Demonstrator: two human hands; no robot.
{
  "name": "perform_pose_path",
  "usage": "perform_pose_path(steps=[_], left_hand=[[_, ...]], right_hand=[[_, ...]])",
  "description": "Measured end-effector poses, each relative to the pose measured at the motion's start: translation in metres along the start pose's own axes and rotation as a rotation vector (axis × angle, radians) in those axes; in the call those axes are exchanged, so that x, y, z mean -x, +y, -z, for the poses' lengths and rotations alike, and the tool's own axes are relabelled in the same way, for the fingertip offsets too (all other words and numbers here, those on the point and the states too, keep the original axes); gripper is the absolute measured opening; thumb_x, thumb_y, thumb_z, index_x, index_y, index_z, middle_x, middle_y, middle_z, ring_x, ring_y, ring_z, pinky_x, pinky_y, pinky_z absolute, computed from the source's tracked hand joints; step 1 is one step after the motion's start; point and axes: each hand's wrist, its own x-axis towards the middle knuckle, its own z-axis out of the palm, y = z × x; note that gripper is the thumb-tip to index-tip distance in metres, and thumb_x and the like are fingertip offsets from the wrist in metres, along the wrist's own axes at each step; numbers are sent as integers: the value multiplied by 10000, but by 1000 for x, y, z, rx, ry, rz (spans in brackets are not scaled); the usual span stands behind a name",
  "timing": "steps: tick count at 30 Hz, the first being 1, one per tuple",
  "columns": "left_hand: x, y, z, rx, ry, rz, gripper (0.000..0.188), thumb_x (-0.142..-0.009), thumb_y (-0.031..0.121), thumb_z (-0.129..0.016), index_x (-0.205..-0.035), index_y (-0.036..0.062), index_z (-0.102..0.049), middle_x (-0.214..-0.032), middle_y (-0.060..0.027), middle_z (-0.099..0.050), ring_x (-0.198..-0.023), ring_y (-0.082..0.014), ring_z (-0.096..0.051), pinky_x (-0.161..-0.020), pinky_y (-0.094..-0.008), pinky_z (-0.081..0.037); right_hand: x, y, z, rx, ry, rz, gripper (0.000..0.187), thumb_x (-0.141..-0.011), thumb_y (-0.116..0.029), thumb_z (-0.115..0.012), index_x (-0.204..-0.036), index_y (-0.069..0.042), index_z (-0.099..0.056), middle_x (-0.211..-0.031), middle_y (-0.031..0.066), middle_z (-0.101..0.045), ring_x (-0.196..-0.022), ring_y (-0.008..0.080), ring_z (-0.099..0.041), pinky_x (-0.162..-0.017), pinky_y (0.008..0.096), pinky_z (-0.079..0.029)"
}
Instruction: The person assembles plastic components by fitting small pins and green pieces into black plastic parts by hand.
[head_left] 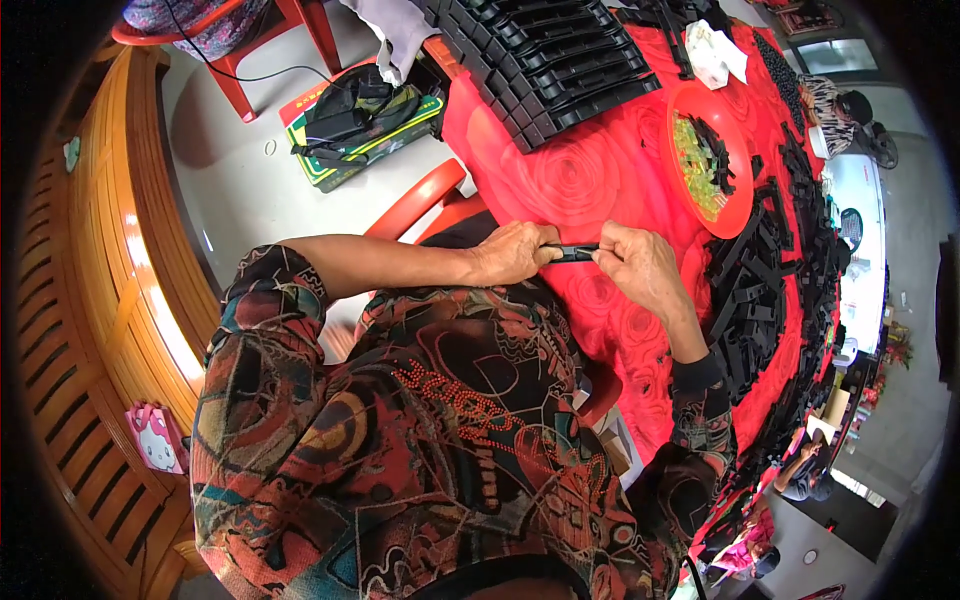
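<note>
A short black plastic piece (576, 254) is stretched level between my two hands, above the red rose-patterned tablecloth (570, 180). My left hand (508, 254) pinches its left end between thumb and fingers. At the other end, my right hand (640, 268) has its fingers curled closed around the piece. The fingers cover both ends, so its full shape is hidden. To the right of my right hand lies a loose heap of black plastic strips (750, 310). Beyond it stands a red bowl (700, 98) with small yellow-green bits and several black pieces inside.
Stacked black ridged trays (560, 75) stand at the table's far side, near a white tissue pack (712, 58). A red plastic chair (420, 200) and a green box (325, 180) with a black bag (360, 110) are left of the table. A wooden bench (110, 300) lines the left; people sit far right.
</note>
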Motion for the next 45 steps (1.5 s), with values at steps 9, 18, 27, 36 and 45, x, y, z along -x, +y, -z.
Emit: perform_pose_path(steps=[9, 18, 27, 36, 45], left_hand=[[-1, 12, 3, 3, 56, 90, 223, -817, 265, -614, -830, 42, -617, -630, -155, -580, -650, -316, -601, -610, -422, -440], [-11, 3, -1, -34, 56, 87, 271, -787, 287, -641, -798, 18, -612, -651, -137, -608, -670, -292, -613, -628, -406, -457], [-9, -2, -8, 174, 0, 98, 243, -852, 247, -568, -806, 13, -613, -593, -71, -609, -521, -174, -594, -527, -343, -446], [-9, 2, -6, 130, -10, 140, 260, -858, 272, -564, -785, 30, -623, -587, -56, -601, -528, -155, -574, -542, -346, -432], [-8, 14, -4, 128, -26, 269, 296, -843, 326, -579, -743, 51, -621, -557, -27, -579, -500, -132, -572, -521, -301, -447]], right_hand=[[2, -11, 4, 180, 44, 52, 145, -760, -146, -612, -745, -36, -518, -591, 154, -540, -606, 352, -569, -545, 441, -410], [5, -5, -5, 323, 140, 179, 130, -760, -167, -593, -766, -66, -511, -604, 145, -554, -619, 351, -577, -537, 449, -417], [5, 2, -6, 393, 127, 255, 131, -781, -191, -588, -806, -101, -496, -582, 112, -559, -577, 336, -584, -512, 448, -427], [4, 4, -12, 331, 156, 324, 112, -797, -148, -570, -809, -78, -485, -576, 143, -549, -593, 363, -581, -526, 482, -417], [2, 4, -5, 271, 96, 367, 155, -794, -138, -601, -773, -55, -471, -559, 139, -507, -556, 348, -549, -502, 434, -391]])
